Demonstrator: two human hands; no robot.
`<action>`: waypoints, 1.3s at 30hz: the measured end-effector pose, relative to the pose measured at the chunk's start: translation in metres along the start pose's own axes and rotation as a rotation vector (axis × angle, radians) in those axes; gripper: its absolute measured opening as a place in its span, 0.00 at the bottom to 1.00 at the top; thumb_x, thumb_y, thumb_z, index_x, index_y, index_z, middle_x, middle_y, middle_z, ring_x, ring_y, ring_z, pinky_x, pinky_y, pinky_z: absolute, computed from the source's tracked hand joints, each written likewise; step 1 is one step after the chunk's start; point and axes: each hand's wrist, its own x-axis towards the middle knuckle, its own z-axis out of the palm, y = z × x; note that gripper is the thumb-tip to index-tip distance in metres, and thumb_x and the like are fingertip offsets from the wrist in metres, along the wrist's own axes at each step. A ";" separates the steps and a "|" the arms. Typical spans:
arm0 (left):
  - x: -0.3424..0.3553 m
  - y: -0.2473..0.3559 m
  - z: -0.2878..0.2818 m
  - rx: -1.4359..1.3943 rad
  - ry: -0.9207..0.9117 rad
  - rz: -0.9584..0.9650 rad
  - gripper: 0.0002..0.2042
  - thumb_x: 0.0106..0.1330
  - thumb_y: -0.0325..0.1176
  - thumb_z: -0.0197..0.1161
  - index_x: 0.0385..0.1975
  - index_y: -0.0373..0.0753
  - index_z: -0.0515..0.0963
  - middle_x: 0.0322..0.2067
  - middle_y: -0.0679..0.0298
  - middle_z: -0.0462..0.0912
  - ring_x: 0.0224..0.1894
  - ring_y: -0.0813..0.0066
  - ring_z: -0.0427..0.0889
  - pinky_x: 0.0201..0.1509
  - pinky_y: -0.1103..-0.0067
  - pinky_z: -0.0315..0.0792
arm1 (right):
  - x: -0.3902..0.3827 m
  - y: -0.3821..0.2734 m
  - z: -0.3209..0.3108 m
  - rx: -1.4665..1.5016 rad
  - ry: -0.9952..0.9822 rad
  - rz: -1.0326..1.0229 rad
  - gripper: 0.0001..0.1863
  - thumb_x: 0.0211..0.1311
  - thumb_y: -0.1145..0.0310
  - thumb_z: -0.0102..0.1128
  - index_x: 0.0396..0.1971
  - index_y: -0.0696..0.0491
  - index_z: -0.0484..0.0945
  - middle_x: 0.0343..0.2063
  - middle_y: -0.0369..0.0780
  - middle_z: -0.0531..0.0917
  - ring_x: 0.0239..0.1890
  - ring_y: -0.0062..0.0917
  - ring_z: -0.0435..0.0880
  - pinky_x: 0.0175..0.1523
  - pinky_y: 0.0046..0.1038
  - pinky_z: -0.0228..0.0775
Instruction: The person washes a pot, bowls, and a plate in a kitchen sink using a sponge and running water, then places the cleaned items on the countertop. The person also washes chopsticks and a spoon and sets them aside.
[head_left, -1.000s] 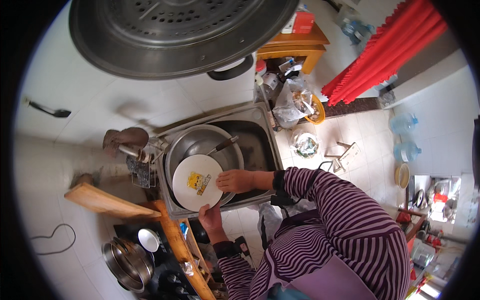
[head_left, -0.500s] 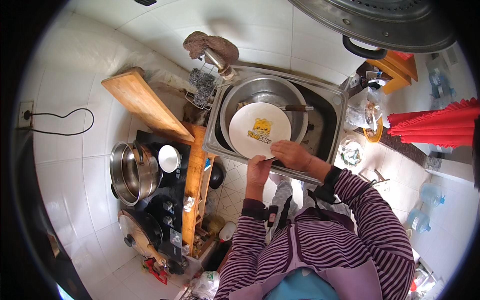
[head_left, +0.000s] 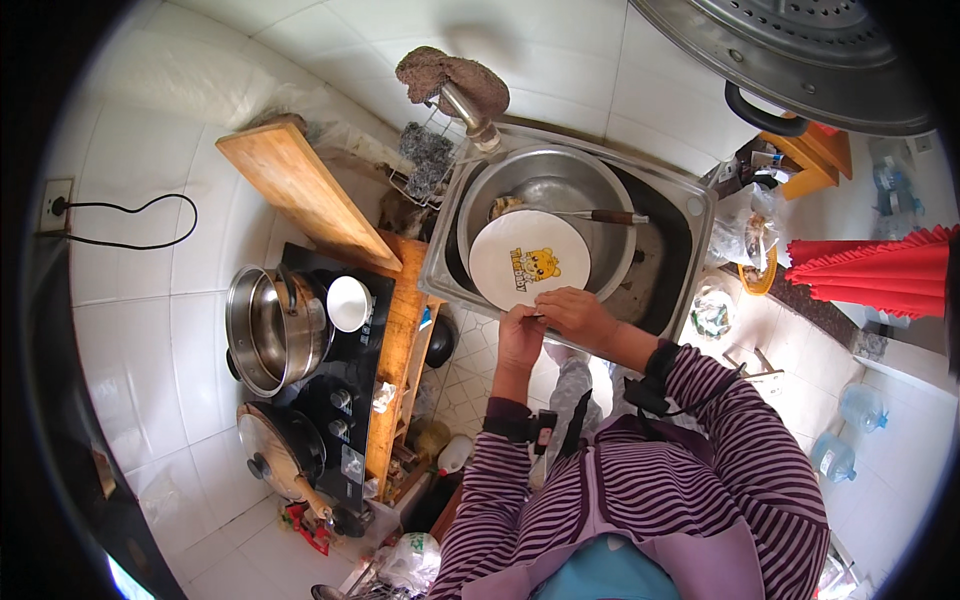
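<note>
A white round plate (head_left: 513, 262) with a yellow cartoon animal and dark lettering hangs tilted over the near side of a large metal basin (head_left: 625, 240). My left hand (head_left: 520, 337) pinches its near edge. Beside it, my right hand (head_left: 577, 318) has its fingers closed on the same rim, a little farther right. Behind the plate, a utensil with a brown handle (head_left: 615, 215) lies across the basin; its working end is partly hidden. The basin stands in a steel sink (head_left: 695, 260).
A brown cloth (head_left: 455, 78) drapes over the tap (head_left: 468, 115). Steel wool (head_left: 427, 155) sits in a wire rack at the left. A wooden board (head_left: 310, 190) leans beside the stove, which holds a steel pot (head_left: 270, 335), a white bowl (head_left: 349, 303) and a lidded pan (head_left: 275, 450).
The plate has turned clockwise between my hands, so its picture now lies sideways. Both hands stay at its near edge. The whole view has shifted slightly.
</note>
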 end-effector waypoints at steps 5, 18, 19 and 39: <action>-0.013 0.027 -0.005 0.181 -0.089 0.051 0.27 0.52 0.28 0.55 0.55 0.31 0.67 0.48 0.57 0.76 0.54 0.62 0.73 0.56 0.67 0.69 | 0.002 0.016 -0.014 -0.096 0.171 -0.079 0.14 0.46 0.69 0.63 0.35 0.56 0.76 0.39 0.41 0.81 0.41 0.34 0.81 0.50 0.32 0.73; -0.004 0.038 0.024 0.441 0.147 0.001 0.21 0.61 0.34 0.51 0.53 0.31 0.66 0.45 0.54 0.77 0.43 0.64 0.81 0.44 0.70 0.78 | 0.010 0.003 0.011 0.062 0.086 0.105 0.14 0.51 0.72 0.62 0.39 0.56 0.76 0.41 0.43 0.82 0.42 0.37 0.82 0.46 0.33 0.75; -0.002 0.039 0.032 0.478 0.187 0.021 0.22 0.63 0.37 0.51 0.54 0.32 0.65 0.45 0.54 0.76 0.42 0.64 0.81 0.43 0.71 0.78 | 0.013 -0.001 0.012 0.100 0.128 0.188 0.13 0.52 0.72 0.61 0.39 0.56 0.76 0.40 0.43 0.82 0.41 0.38 0.82 0.46 0.34 0.75; 0.012 0.041 -0.014 -0.075 -0.089 0.150 0.32 0.67 0.53 0.51 0.65 0.40 0.56 0.64 0.60 0.62 0.66 0.64 0.60 0.68 0.62 0.56 | 0.014 0.089 -0.020 1.770 0.148 0.920 0.18 0.64 0.65 0.56 0.48 0.62 0.74 0.42 0.40 0.82 0.43 0.25 0.82 0.52 0.26 0.72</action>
